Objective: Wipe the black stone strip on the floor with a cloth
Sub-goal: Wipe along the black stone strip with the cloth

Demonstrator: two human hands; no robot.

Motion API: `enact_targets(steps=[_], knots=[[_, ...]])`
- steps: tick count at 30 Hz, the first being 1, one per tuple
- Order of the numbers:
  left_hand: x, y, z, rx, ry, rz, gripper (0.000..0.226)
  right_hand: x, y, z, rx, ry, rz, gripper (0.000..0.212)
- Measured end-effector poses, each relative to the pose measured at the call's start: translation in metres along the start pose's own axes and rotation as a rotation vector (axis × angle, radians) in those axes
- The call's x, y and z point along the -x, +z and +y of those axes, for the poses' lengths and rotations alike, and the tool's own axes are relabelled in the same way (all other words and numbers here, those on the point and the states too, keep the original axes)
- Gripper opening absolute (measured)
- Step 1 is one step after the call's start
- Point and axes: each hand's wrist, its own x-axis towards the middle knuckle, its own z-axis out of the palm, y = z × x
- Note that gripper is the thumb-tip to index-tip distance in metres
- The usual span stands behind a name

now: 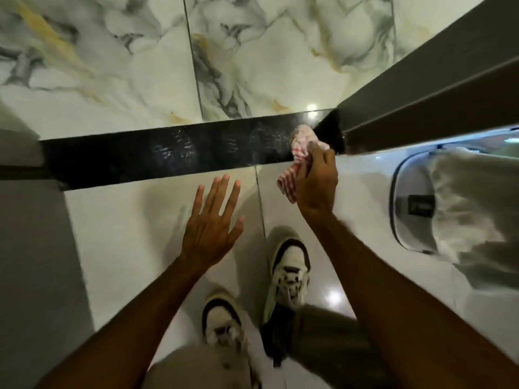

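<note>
A glossy black stone strip [168,153] crosses the floor from left to right between white tiles, with faint smears on its surface. My right hand [316,181] grips a bunched red-and-white checked cloth [302,143], whose top end rests on the strip's right end beside the door frame. A loose part of the cloth hangs out to the left of my fist. Over the white tile just below the strip, my left hand [214,220] is spread flat with fingers apart and holds nothing.
A dark door frame [421,88] runs diagonally at upper right, ending at the strip. A white bin with a bag [449,209] stands at right. My two white sneakers [289,270] are on the glossy tile below. Veined marble tiles [112,66] lie beyond the strip.
</note>
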Motion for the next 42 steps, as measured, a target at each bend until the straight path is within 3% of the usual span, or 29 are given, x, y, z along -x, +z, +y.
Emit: enact_targets(steps=[4,6,8,14,18,21,24,26,29,32,34,36,39,42], knots=[[-0.044,0.112,-0.045,-0.016,0.065,-0.036,0.077,-0.051,0.098,0.066,0.232,-0.116,0.051,0.042],[-0.051,0.146,-0.059,-0.027,0.078,0.039,0.075,-0.064,0.129,0.094,0.323,-0.194,0.177,0.043],[-0.054,0.162,-0.065,-0.029,0.085,0.145,0.075,-0.077,0.147,0.109,0.263,-0.256,0.283,0.05],[-0.055,0.163,-0.066,0.014,0.083,0.229,0.073,-0.11,0.187,0.063,0.102,-0.371,0.226,0.063],[-0.053,0.152,-0.065,0.013,0.083,0.194,0.072,-0.061,0.179,0.071,0.356,-0.493,0.058,0.065],[-0.055,0.152,-0.065,0.019,0.088,0.192,0.073,-0.054,0.16,0.107,0.599,-0.392,0.005,0.067],[-0.055,0.161,-0.069,0.03,0.096,0.232,0.073,-0.093,0.167,0.096,0.535,-0.154,0.233,0.061],[-0.056,0.166,-0.07,0.034,0.095,0.253,0.075,-0.118,0.187,0.065,0.451,-0.111,0.307,0.065],[-0.055,0.166,-0.069,0.037,0.081,0.259,0.075,-0.104,0.21,0.034,0.432,-0.339,0.171,0.072],[-0.054,0.159,-0.067,0.044,0.085,0.266,0.073,-0.044,0.193,0.065,0.521,-0.566,0.072,0.064],[-0.053,0.158,-0.066,0.05,0.083,0.274,0.073,-0.024,0.17,0.104,0.655,-0.555,0.092,0.056],[-0.053,0.161,-0.067,0.052,0.068,0.284,0.073,-0.039,0.155,0.12,0.731,-0.429,0.132,0.054],[-0.054,0.165,-0.068,0.074,0.014,0.321,0.073,-0.088,0.168,0.091,0.645,-0.274,0.225,0.062],[-0.051,0.166,-0.067,0.077,-0.073,0.342,0.074,-0.1,0.209,0.042,0.541,-0.403,0.173,0.07]])
